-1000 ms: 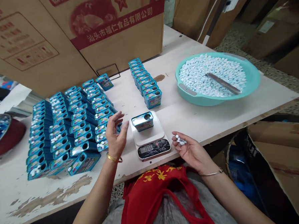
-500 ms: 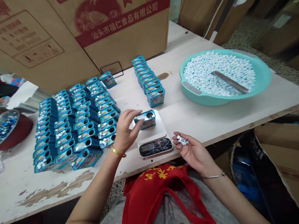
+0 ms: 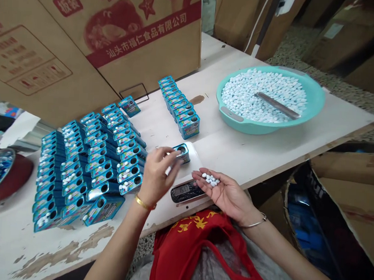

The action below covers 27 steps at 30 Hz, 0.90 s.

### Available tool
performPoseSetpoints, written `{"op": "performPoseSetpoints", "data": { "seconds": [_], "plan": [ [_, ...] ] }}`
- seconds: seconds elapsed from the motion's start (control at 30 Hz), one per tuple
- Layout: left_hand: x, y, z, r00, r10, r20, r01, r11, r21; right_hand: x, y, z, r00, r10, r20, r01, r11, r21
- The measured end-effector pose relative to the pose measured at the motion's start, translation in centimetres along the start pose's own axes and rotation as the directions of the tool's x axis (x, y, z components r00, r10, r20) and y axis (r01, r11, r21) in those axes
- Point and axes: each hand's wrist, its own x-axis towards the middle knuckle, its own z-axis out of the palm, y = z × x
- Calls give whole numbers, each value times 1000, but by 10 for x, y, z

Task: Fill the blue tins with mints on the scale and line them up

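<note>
A small blue tin (image 3: 183,153) with a round opening in its top stands on the white scale (image 3: 195,156). Beside and partly in front of it is my left hand (image 3: 158,174), with thumb and fingers apart and slightly blurred. It hides the tin's left end and part of the scale. My right hand (image 3: 226,194) is cupped palm up at the scale's front right corner. Several small white candies (image 3: 210,179) rest on its fingers. The scale's lit display (image 3: 182,190) shows digits too small to read surely.
Rows of blue tins (image 3: 100,152), some with white candies on top, fill the left side. Another row of tins (image 3: 176,99) stands behind the scale. A turquoise basin (image 3: 253,127) of white candies holds a metal scoop (image 3: 278,105). A large carton (image 3: 147,54) borders the back.
My right hand has moved left, over the scale's front corner, with the candies in its palm. My left hand has shifted slightly near the tin. The whole view has shifted a little.
</note>
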Motion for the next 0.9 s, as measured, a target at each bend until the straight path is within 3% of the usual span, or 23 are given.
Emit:
{"op": "performPoseSetpoints", "data": {
  "seconds": [0.1,0.2,0.5,0.63,0.73,0.9],
  "plan": [
    [-3,24,4,954,104,283,-47,978,-201,1,4,9,999,10,30,-12,998,63],
    [-2,37,13,909,121,399,-26,972,-234,2,6,15,999,-26,41,22,993,114],
    [6,29,18,945,120,305,-30,959,-283,6,2,28,998,-25,55,14,982,187],
    [17,19,8,989,53,139,-14,965,-262,11,-1,42,992,-62,110,39,979,200],
    [29,5,1,999,-30,34,37,976,-213,14,-5,46,988,-92,123,73,985,154],
    [39,-10,-2,984,-47,172,68,991,-116,14,-10,32,992,-112,65,107,992,71]
  ]
}}
